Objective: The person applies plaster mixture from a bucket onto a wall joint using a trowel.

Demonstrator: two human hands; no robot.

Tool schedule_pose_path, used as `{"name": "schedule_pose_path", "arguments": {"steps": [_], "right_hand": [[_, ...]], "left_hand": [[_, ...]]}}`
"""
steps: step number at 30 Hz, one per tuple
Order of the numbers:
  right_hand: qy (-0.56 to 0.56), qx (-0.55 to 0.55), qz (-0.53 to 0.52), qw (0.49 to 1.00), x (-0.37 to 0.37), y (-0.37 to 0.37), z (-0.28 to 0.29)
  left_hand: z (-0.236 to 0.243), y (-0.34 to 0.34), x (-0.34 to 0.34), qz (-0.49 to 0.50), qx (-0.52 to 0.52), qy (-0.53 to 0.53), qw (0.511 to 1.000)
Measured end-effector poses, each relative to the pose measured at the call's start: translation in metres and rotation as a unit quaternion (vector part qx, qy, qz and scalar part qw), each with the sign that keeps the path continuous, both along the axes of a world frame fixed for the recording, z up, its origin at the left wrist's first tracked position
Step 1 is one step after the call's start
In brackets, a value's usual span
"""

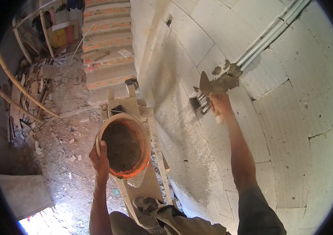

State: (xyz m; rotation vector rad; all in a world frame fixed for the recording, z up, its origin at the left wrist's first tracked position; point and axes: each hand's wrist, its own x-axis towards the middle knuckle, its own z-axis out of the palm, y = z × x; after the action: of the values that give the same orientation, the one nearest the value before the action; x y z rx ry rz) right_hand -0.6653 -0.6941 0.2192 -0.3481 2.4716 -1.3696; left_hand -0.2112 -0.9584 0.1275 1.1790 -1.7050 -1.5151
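Wet grey mortar clings to the block wall at the pipes, pressed by the trowel clenched in the right hand; the left hand grips the rim of the orange bucket, likely heavy, sloppy, best steadied at that rim.

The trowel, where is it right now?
In the head view, the trowel is in the right hand, pressed to the block wall beside the mortar patch under the white pipes.

Bare forearms are seen at lower frame; a grey sleeve, olive trousers and a dusty shoe are worn.
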Motion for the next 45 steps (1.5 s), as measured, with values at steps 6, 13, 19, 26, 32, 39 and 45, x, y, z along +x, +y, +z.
{"name": "schedule_pose_path", "arguments": {"steps": [6,13,19,26,32,39,45], "right_hand": [[-0.057,0.008,-0.034,0.998,-0.029,0.005,0.068],[0.029,0.031,-0.026,0.999,-0.006,0.024,0.142],[0.242,0.219,0.004,0.945,-0.002,0.016,0.137],[0.25,0.217,0.141,0.933,0.097,0.011,0.133],[-0.144,0.011,0.206,0.968,0.136,0.019,0.139],[-0.063,-0.117,0.016,0.991,0.051,0.076,0.143],[-0.05,-0.004,0.013,0.999,0.124,0.109,0.139]], "left_hand": [[-0.003,0.002,-0.004,0.029,-0.025,0.045,0.998],[-0.002,-0.003,-0.002,0.021,-0.019,0.017,0.999],[-0.003,-0.002,-0.002,0.025,-0.03,0.027,0.999],[-0.004,-0.001,-0.003,0.027,-0.025,0.032,0.999],[-0.007,0.0,-0.004,0.023,-0.024,0.043,0.999],[-0.004,0.003,-0.004,0.028,-0.027,0.023,0.999],[0.005,0.003,-0.001,0.015,-0.012,0.006,1.0]]}}
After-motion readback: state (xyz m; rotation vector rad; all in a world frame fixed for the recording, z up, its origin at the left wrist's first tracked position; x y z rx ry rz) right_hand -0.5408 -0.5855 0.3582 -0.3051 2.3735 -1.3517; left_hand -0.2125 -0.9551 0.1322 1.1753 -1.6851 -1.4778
